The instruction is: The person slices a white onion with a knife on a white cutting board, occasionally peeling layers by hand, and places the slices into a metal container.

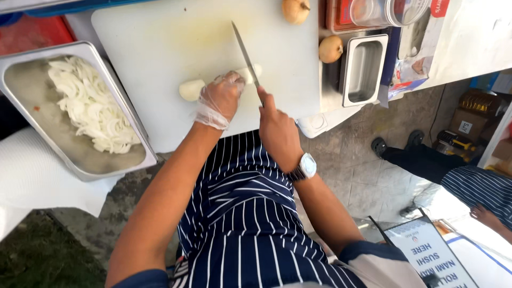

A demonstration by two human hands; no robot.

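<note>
A white worktop [480, 37] spreads under bright daylight, carrying a large white cutting board [160, 32]. A steel tray [21, 80] of sliced onion sits at the far left, on a white cloth [37, 176]. At the right edge of the board stand a small empty steel pan [362, 69] and a clear plastic tub [384, 10]. Below lies grey stone-tiled floor [352, 165], where a second person's sandalled feet [394, 144] stand. Cardboard boxes [474, 106] are stacked at far right, and a printed sign board [432, 256] leans at lower right.

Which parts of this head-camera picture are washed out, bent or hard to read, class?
Head view: daylight bleaches the white cutting board top centre; wide-angle bend curves the steel tray rim; the gloved left hand hides the peeled onion's middle; the right hand and knife stay sharp.
</note>
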